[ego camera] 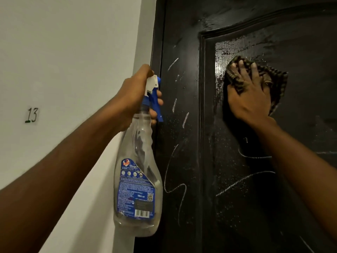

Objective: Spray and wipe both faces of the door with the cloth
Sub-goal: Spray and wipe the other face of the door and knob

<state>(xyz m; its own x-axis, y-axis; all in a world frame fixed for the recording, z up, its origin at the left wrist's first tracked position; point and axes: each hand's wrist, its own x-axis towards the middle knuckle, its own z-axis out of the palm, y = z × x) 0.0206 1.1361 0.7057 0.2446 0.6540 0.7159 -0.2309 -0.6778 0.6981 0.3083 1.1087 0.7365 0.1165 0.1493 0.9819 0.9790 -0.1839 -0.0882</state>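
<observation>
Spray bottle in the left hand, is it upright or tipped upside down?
Roughly upright: the spray bottle hangs from the left hand, trigger head on top, base at the bottom, leaning only slightly.

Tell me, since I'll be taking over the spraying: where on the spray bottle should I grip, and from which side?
Grip the spray bottle at its narrow neck under the trigger head, coming from the back, opposite the nozzle. The body widens below, so only the neck fits a palm, and fingers then reach the blue trigger. The left hand holds it so.
</observation>
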